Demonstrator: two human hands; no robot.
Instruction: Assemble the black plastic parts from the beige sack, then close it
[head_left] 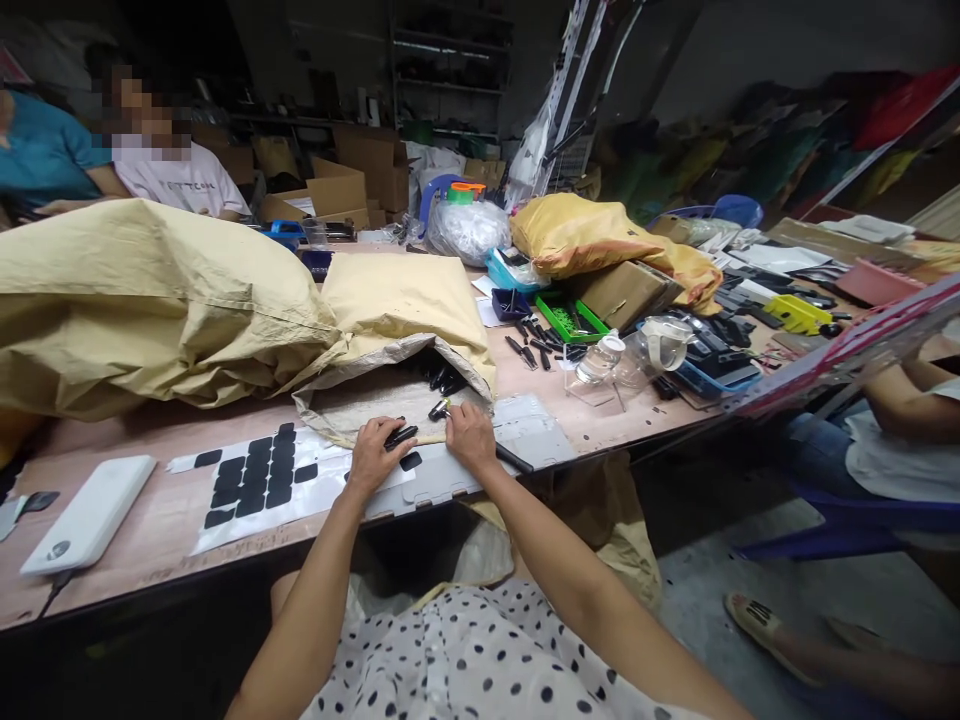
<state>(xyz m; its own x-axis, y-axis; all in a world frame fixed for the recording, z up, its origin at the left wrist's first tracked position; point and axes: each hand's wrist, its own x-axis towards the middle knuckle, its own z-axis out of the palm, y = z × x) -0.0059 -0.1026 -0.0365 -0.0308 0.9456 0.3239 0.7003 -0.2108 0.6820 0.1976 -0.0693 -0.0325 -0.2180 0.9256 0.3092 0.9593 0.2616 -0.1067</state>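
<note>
My left hand (373, 453) is closed round a small black part (401, 436) near the table's front edge. My right hand (469, 437) rests just to its right, fingers curled and pinching at the same spot. Both hands lie over a white backing sheet (431, 485) that carries a black adhesive pad (410, 461). Left of my hands lies another sheet (255, 480) covered with several black pads. Right behind my hands an open yellow sack (390, 300) spills more black parts (442, 380).
A large yellow sack (142, 300) fills the left of the table. A white power bank (88, 514) lies at the front left. Green and blue trays (574, 320), a clear bottle (600, 358) and black parts crowd the right. Other people sit at the far left and right.
</note>
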